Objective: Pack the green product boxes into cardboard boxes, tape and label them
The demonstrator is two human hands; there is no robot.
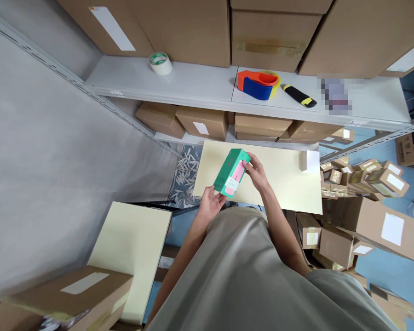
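Note:
A green box [227, 168] with a pink panel and a white label is held tilted above the pale yellow tabletop [279, 179]. My left hand [211, 202] grips its lower left end, fingers beneath and thumb at the edge. At the upper right end, my right hand [255, 170] is closed on the box, with the thumb on the pink side. The box's underside and the fingertips behind it are hidden. A small white box [310, 161] stands at the tabletop's right end, apart from both hands.
On the grey shelf [200, 85] ahead lie a white tape roll [160, 63], an orange and blue tape dispenser [258, 85] and a utility knife [299, 95]. Cartons [389, 225] crowd the floor at right. Another pale board [134, 243] and an open carton [72, 294] are at left.

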